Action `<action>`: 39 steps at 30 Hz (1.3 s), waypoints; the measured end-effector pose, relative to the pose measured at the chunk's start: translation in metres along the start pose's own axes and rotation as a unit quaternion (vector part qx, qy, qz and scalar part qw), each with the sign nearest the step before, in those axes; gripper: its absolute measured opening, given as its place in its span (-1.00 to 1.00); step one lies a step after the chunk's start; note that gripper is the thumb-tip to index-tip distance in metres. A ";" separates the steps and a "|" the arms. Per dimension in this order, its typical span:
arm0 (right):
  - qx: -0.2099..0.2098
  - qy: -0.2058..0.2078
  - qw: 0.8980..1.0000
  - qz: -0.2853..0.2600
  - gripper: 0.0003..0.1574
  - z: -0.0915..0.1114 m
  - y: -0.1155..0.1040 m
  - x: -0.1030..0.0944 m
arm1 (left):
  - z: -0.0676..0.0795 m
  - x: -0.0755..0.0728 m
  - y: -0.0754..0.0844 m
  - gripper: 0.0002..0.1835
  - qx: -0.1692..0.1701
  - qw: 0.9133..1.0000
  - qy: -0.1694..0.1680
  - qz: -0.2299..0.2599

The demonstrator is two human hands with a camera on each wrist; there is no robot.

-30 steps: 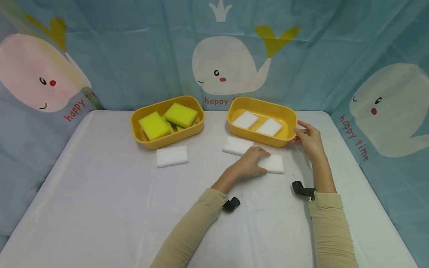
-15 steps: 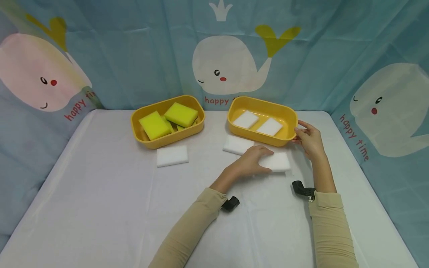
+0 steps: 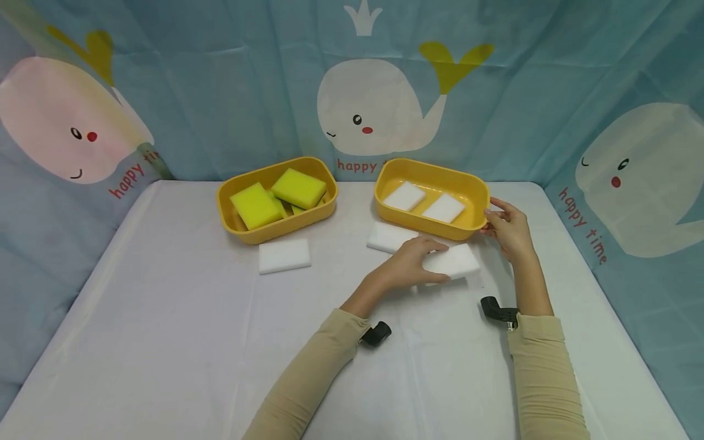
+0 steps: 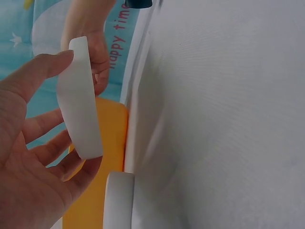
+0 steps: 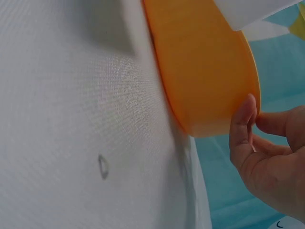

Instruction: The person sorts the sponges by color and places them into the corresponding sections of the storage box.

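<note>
On the head view, taking in both trays: green sponges (image 3: 255, 206) in the left tray (image 3: 291, 225), white pads (image 3: 404, 196) in the right tray (image 3: 423, 226). Over to the left wrist, revealing the grip: left hand (image 4: 35, 176) spread fairly wide across a white block (image 4: 81, 102), thumb opposite fingers, lifted off the worktop (image 4: 228, 124) before the right tray. Now right wrist: right hand (image 5: 274, 164) narrow, pinching that tray's end at the rim.
</note>
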State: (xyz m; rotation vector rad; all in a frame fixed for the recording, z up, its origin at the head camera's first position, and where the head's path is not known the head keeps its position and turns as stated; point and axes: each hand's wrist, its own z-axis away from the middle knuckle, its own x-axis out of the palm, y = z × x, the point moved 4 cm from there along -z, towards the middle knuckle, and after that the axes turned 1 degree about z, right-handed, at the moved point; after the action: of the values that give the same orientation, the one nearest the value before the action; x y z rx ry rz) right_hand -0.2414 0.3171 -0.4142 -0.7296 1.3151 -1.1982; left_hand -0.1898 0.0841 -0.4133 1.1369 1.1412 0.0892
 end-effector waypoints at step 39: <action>-0.013 -0.002 1.000 0.001 -0.23 0.001 0.000 0.000 | -0.011 -0.050 0.016 -0.27 -0.008 0.999 0.005 -0.050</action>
State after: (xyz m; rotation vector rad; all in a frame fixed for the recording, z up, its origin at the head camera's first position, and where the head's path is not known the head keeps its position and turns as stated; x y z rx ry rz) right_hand -0.2408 0.3173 -0.4136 -0.7487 1.3299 -1.1788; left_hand -0.2145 0.0697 -0.3678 1.0646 1.2019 0.0256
